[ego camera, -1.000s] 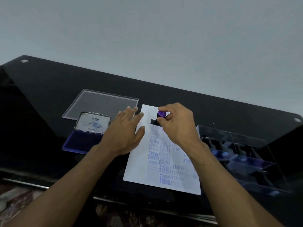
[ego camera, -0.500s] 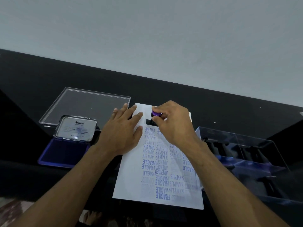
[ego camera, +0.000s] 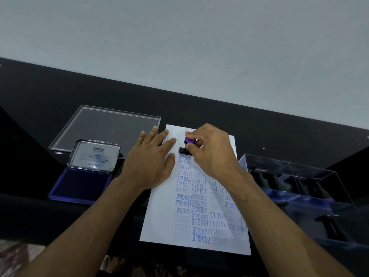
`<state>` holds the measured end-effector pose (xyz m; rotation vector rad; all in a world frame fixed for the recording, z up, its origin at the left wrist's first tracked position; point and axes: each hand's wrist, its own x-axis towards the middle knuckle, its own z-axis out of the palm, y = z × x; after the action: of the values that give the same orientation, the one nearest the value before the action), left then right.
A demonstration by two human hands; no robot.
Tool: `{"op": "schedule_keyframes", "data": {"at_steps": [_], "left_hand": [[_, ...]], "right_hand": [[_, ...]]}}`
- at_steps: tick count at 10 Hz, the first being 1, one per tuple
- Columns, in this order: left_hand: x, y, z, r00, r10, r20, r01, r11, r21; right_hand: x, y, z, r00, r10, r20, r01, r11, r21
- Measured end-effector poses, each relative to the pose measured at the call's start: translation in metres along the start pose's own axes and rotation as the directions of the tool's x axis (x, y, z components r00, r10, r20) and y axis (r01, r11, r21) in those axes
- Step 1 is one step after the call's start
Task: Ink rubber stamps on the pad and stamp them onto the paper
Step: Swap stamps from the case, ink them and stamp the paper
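A white paper sheet (ego camera: 159, 218) lies on the black table, covered with blue prints reading AIR MAIL, SAMPLE, FRAGILE and AMENDED. My right hand (ego camera: 213, 154) pinches the purple knob of a black rubber stamp (ego camera: 186, 145), whose base sits on the paper near its far edge, just above the top AIR MAIL print. My left hand (ego camera: 151, 162) lies flat with fingers spread on the paper's left edge. An open blue ink pad (ego camera: 79, 184) with its Artline lid (ego camera: 94, 155) raised sits to the left of the paper.
A clear acrylic lid (ego camera: 107, 128) lies behind the ink pad. To the right stands a clear compartment box (ego camera: 299, 176) holding several black-handled stamps. The black table (ego camera: 279, 132) ends at a grey wall behind; its front edge runs just below the paper.
The camera view has tilted, shifting the scene lower and left. Both hands stay in place on the paper, the right still holding the stamp down at the same spot.
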<state>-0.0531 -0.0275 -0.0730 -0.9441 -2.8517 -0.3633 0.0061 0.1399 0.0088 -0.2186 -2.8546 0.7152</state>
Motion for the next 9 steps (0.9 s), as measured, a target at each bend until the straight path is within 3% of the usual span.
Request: {"op": "schedule_keyframes", "data": {"at_steps": [3,9], "left_hand": [[-0.0001,-0.0013,0.0028,1.000,0.000,-0.014,0.000,1.000,0.005],[-0.0002,-0.0024,0.0047,1.000,0.001,-0.027,-0.001,1.000,0.005]], "right_hand": [[0.0014,-0.0017,0.0011,0.999,-0.049,-0.011,0.049,0.998,-0.043],[0.0037,-0.0005,0.0053,1.000,0.010,-0.019,-0.011,0.999,-0.034]]}}
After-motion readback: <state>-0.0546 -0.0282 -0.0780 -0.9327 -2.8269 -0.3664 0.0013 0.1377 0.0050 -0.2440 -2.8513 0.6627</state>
